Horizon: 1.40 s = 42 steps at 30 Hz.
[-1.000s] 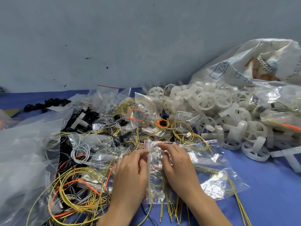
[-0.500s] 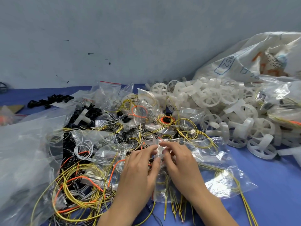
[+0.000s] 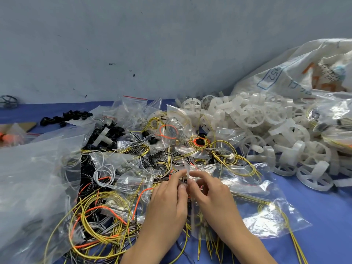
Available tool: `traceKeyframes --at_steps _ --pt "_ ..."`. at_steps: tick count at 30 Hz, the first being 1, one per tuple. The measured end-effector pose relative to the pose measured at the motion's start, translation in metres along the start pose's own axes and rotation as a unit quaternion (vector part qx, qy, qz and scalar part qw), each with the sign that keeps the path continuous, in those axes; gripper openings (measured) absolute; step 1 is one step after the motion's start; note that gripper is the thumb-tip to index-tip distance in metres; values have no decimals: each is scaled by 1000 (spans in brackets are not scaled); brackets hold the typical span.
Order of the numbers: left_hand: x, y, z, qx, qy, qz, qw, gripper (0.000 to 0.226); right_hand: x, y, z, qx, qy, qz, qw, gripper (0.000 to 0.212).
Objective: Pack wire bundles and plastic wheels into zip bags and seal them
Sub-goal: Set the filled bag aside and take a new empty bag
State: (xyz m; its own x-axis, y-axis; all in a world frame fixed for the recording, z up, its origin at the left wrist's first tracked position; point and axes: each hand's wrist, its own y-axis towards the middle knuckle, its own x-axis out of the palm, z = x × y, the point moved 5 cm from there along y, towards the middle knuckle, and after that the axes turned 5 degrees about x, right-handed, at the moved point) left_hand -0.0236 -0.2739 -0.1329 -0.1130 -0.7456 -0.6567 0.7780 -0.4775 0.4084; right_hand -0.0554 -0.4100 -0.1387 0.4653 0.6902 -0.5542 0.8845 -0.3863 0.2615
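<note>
pressure should travel evenly, end to end, along the zip bag (image 3: 257,206) strip that my left grip (image 3: 167,199) and right grip (image 3: 213,193) both pinch between them.

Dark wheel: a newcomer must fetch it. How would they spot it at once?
Follow the wall down to the table, then to its far left. The dark wheel lies there alone; the white wheels are piled at the right.
</note>
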Motion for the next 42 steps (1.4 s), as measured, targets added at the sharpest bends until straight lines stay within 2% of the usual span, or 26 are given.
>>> traceKeyframes --at_steps 3,8,11,15,19,21,26,30,33,37,42 --pt "0 0 0 -2 -20 1 1000 32 -2 0 0 18 75 -21 997 13" --pt "1 0 2 -10 -52 -3 999 35 -2 1 2 56 179 -55 981 15" --pt "2 -2 5 -10 -66 -15 998 41 -4 2 0 62 220 -75 971 16" --pt "2 -3 14 21 -31 -28 999 53 -9 2 -5 67 268 -90 957 15" --pt "4 -3 13 15 -36 -24 999 55 -10 0 0 114 293 -105 943 21" --pt "3 -2 13 13 -43 -14 999 53 -8 -1 2 143 311 -121 932 14" --pt "1 0 13 16 -78 -4 997 40 -4 -3 3 178 377 -150 896 20" --pt "2 -1 15 17 -89 -20 996 48 -2 -2 2 179 405 -172 880 26" --pt "3 -2 19 16 -83 -20 996 54 -2 -3 1 168 405 -179 881 32" --pt "4 -1 16 9 -93 -3 996 49 0 -1 3 170 403 -170 883 41" --pt "5 -2 9 -31 -102 32 994 47 -1 -1 1 165 393 -166 889 32"
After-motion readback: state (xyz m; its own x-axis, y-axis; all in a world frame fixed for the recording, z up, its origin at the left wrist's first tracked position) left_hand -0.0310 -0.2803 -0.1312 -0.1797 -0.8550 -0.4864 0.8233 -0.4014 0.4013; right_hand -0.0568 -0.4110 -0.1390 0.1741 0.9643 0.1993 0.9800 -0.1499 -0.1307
